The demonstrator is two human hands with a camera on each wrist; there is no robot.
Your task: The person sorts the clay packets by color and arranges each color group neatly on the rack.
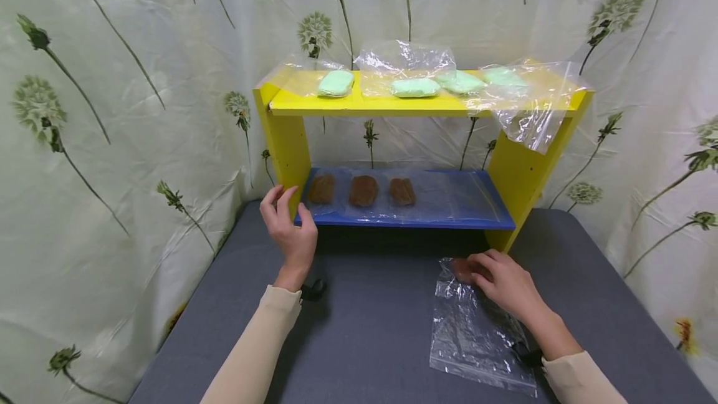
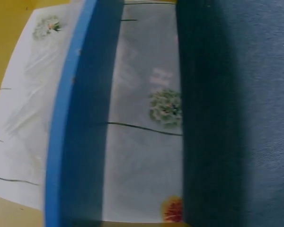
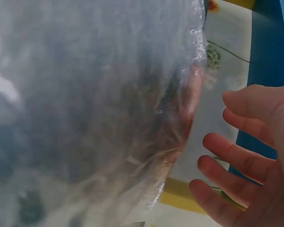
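A clear zip bag [image 1: 468, 335] lies on the grey surface at the front right, with a reddish-brown slab [image 1: 462, 270] at its far end. My right hand [image 1: 507, 285] is over that end, fingertips right at the slab in the head view. In the right wrist view, the loosely bent fingers [image 3: 236, 158] are spread and grip nothing, beside the crinkled bag [image 3: 109, 104]. My left hand [image 1: 291, 229] is raised at the left end of the blue shelf [image 1: 460, 224], its fingers loosely bent around nothing. The left wrist view shows the blue shelf edge [image 2: 68, 118] but no hand.
Three brown slabs [image 1: 363, 191] in clear bags lie on the blue shelf, left to middle. On the yellow top shelf [image 1: 359, 105] are several mint-green pieces [image 1: 415, 87] in clear bags, one bag overhanging the right front edge. A flower-print curtain [image 1: 185, 111] surrounds the unit.
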